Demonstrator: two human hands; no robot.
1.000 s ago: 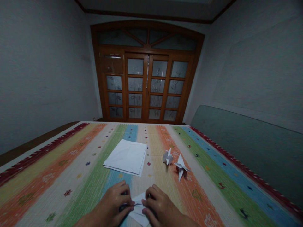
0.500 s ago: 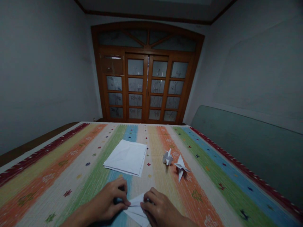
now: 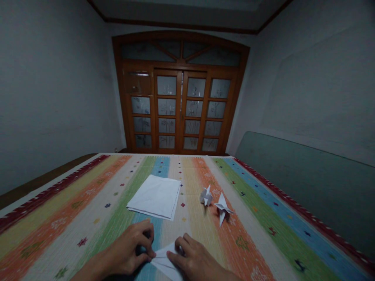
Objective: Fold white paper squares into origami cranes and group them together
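Note:
A small folded white paper point(image 3: 164, 260) lies on the striped mat point(image 3: 88, 218) at the bottom of the view. My left hand point(image 3: 129, 249) pinches its left point with curled fingers. My right hand point(image 3: 193, 261) presses on its right side, fingers bent over the paper. Farther out lie a stack of white paper sheets point(image 3: 155, 196) and two finished white paper cranes, one point(image 3: 206, 196) beside the other point(image 3: 223, 208).
The colourful striped mat covers the floor up to a wooden glazed door point(image 3: 178, 111). A grey-green mattress or pad point(image 3: 307, 183) leans along the right wall. Bare wooden floor point(image 3: 43, 177) shows at the left edge.
Both hands and the folded paper have shifted slightly left and down in view. The left hand has drawn back along the fold, and the camera has tipped a little.

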